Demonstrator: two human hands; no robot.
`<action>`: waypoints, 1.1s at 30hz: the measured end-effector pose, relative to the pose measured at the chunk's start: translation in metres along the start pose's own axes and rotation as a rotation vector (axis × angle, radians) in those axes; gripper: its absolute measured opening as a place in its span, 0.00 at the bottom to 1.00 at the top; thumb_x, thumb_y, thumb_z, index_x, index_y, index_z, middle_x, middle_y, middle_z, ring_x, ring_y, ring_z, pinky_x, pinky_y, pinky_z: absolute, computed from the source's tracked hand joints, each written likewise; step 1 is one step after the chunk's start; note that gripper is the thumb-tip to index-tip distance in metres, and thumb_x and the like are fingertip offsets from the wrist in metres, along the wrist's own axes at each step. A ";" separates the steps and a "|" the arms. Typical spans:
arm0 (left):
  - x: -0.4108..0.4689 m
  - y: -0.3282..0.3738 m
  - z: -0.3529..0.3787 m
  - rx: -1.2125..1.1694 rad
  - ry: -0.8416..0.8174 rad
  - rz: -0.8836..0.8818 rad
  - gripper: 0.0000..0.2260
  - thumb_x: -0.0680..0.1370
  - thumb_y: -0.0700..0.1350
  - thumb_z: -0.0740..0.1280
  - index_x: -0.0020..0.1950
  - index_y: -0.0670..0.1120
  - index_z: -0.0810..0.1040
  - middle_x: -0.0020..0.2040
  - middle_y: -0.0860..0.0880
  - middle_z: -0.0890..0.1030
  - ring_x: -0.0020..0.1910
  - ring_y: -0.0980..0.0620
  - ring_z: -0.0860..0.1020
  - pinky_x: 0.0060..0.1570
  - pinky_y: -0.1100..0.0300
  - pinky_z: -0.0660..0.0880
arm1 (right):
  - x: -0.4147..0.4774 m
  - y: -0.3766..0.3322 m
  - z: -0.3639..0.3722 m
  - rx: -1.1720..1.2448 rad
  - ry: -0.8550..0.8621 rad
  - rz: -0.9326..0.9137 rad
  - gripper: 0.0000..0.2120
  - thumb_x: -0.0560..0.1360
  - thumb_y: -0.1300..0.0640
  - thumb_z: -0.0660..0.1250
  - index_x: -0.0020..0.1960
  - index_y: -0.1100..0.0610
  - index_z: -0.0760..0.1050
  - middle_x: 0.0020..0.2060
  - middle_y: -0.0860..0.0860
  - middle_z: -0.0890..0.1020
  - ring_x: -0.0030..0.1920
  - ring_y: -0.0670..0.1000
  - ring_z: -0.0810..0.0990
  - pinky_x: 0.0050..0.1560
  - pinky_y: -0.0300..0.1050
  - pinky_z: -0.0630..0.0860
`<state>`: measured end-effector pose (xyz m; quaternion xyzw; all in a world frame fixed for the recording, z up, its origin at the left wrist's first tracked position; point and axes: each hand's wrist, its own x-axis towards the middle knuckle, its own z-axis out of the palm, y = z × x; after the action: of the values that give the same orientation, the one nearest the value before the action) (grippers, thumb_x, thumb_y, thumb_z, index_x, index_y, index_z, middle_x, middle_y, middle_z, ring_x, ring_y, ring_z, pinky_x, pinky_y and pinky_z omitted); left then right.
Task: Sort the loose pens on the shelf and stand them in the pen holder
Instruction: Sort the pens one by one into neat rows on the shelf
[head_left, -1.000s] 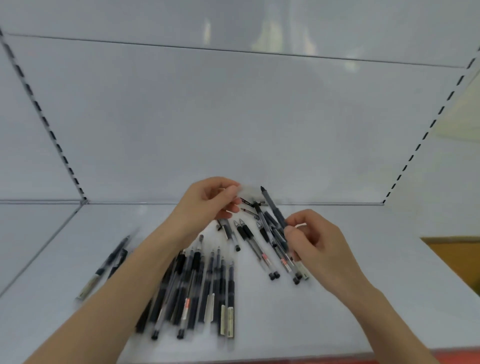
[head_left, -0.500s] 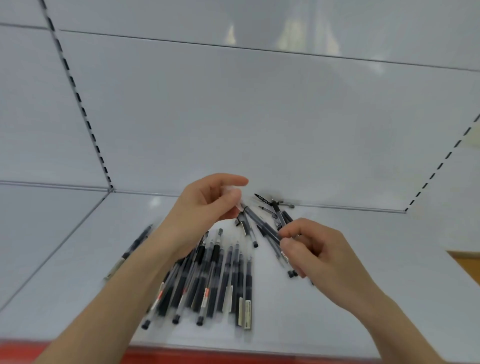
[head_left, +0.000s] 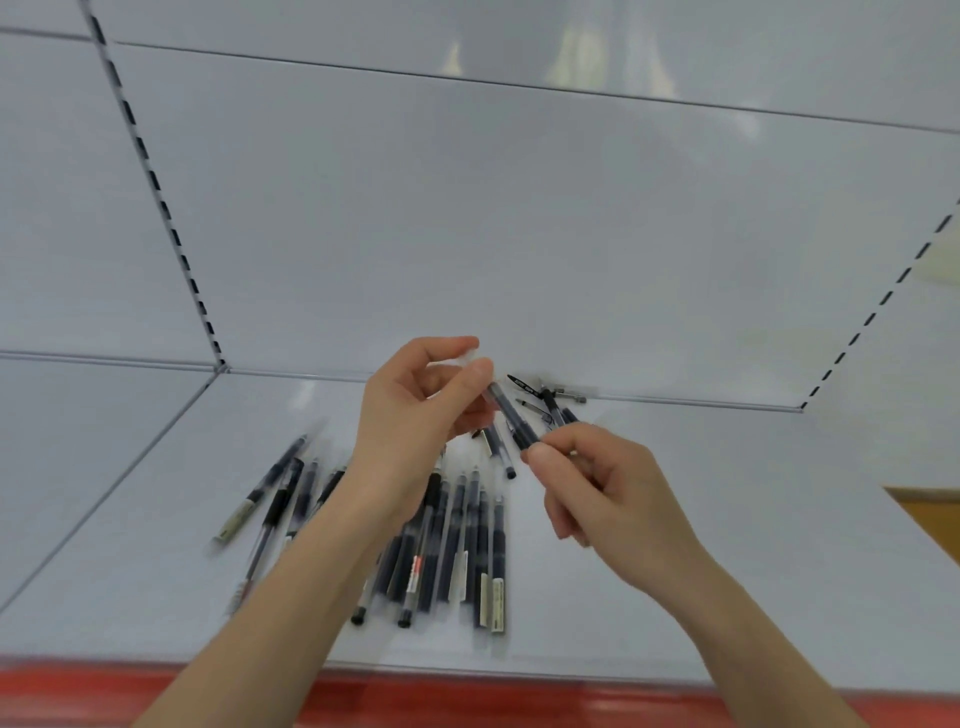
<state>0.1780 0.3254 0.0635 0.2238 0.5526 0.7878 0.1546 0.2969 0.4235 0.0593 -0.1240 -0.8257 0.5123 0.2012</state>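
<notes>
The held pen (head_left: 514, 418), a dark-barrelled type, is raised above the shelf (head_left: 779, 545), clear of its surface. It slants from upper left to lower right between both hands. The left hand (head_left: 410, 421) pinches the upper end with its fingers (head_left: 452, 345) curled in toward the thumb. Something pale and blurred shows at that pinch; what it is cannot be told. The right hand (head_left: 608, 499) pinches the lower end between thumb and forefinger tips, with the other fingers curled toward the palm.

Directly below the hands, a row of pens (head_left: 467, 545) lies flat on the shelf, side by side and roughly parallel, ends toward the front edge. Several carry pale labels. The left forearm crosses over part of this row. To the left, a smaller group of pens (head_left: 270, 493) lies at a slant, fanning away from the row. Behind the held pen, a loose cluster of pens (head_left: 550, 400) lies crossed over one another, close to the back panel (head_left: 519, 234). A single pen (head_left: 498, 452) lies between that cluster and the row.

Slotted uprights (head_left: 156, 192) border the back panel at each side. A red strip (head_left: 467, 696) runs along the front edge of the shelf. An orange-brown surface (head_left: 930, 519) shows at the right margin.
</notes>
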 end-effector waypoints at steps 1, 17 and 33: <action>0.002 -0.001 -0.003 -0.007 0.030 -0.018 0.05 0.74 0.38 0.67 0.49 0.45 0.78 0.31 0.48 0.81 0.32 0.53 0.80 0.39 0.60 0.80 | 0.004 0.000 -0.003 -0.013 -0.035 0.025 0.12 0.77 0.55 0.62 0.37 0.58 0.75 0.21 0.50 0.76 0.22 0.44 0.70 0.27 0.34 0.68; 0.018 -0.045 -0.059 1.083 0.056 0.021 0.08 0.73 0.47 0.68 0.50 0.47 0.74 0.38 0.54 0.74 0.40 0.53 0.74 0.36 0.63 0.68 | 0.085 0.048 0.026 -0.855 -0.216 0.126 0.16 0.74 0.64 0.62 0.29 0.62 0.64 0.26 0.55 0.68 0.28 0.52 0.66 0.29 0.44 0.63; 0.063 -0.046 -0.030 1.245 -0.110 -0.048 0.11 0.75 0.51 0.65 0.46 0.43 0.78 0.45 0.48 0.80 0.46 0.49 0.77 0.44 0.58 0.72 | 0.055 0.037 -0.023 -0.127 0.068 0.271 0.07 0.72 0.62 0.63 0.41 0.66 0.77 0.28 0.52 0.73 0.26 0.47 0.71 0.29 0.37 0.71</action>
<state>0.1084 0.3484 0.0237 0.2996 0.9042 0.3016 0.0411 0.2586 0.4809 0.0466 -0.2642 -0.8247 0.4771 0.1499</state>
